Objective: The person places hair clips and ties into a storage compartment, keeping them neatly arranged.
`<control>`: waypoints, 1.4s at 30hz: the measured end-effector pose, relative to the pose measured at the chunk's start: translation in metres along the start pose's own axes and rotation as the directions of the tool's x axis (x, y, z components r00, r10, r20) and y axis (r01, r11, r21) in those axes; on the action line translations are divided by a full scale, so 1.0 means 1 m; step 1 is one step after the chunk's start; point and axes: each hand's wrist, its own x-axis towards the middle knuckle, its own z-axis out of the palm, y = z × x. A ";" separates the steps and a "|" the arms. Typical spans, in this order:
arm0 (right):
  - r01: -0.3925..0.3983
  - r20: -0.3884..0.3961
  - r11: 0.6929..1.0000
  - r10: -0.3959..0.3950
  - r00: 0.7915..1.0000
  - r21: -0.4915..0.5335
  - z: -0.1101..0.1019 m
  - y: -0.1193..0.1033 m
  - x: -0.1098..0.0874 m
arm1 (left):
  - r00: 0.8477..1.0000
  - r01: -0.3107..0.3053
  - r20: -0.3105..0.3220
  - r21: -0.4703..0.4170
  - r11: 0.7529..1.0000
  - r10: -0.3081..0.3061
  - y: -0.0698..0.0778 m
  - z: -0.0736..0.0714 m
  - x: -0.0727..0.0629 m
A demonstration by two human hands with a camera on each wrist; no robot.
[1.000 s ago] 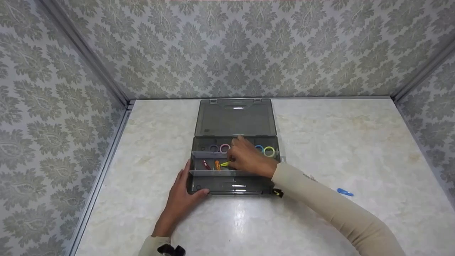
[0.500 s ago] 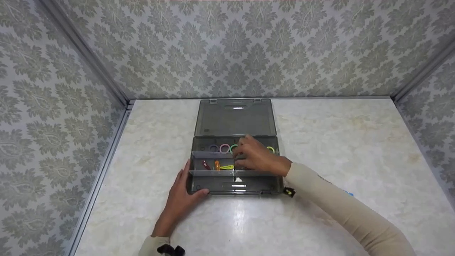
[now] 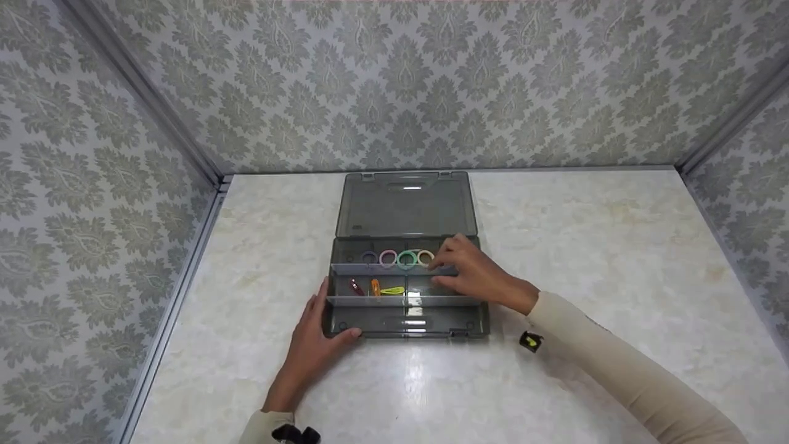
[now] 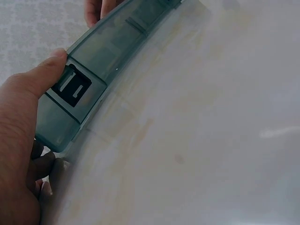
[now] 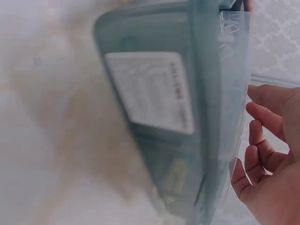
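Observation:
A grey see-through compartment box (image 3: 370, 317) stands on the table with its lid (image 3: 407, 206) folded back. My left hand (image 3: 314, 339) holds its front left corner, thumb on the front edge and fingers along the side. Three snap hair clips lie in the middle row: dark red (image 3: 356, 287), orange (image 3: 375, 287) and yellow (image 3: 392, 290). Hair ties, among them a pink one (image 3: 388, 258) and a green one (image 3: 407, 259), fill the back row. Over the box's right side, my right hand (image 3: 474, 271) has loosely bent fingers with nothing between them, and hides the ties there.
A pale marbled table (image 3: 585, 246) surrounds the box, with patterned walls (image 3: 407, 80) at the back and sides. My right sleeve (image 3: 616, 357) crosses the table's right part. A white label (image 5: 152, 91) shows on the box in the right wrist view.
The right hand has let go of the yellow hair clip, which now lies beside the orange one, and has moved right. The sleeve now covers the blue clip. My left hand stays put.

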 end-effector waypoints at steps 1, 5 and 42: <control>-0.002 -0.010 1.000 0.002 1.000 0.003 -0.001 0.002 -0.003 | 1.000 0.009 0.002 -0.001 1.000 -0.009 0.000 0.000 0.000; -0.003 -0.057 0.999 0.005 0.998 0.035 -0.005 0.012 -0.017 | 0.999 0.038 0.009 -0.001 0.999 -0.038 0.002 0.001 0.000; -0.124 -0.271 0.978 0.167 0.948 0.166 -0.028 0.083 -0.148 | 1.000 -0.006 -0.006 0.027 1.000 0.006 0.003 0.001 0.000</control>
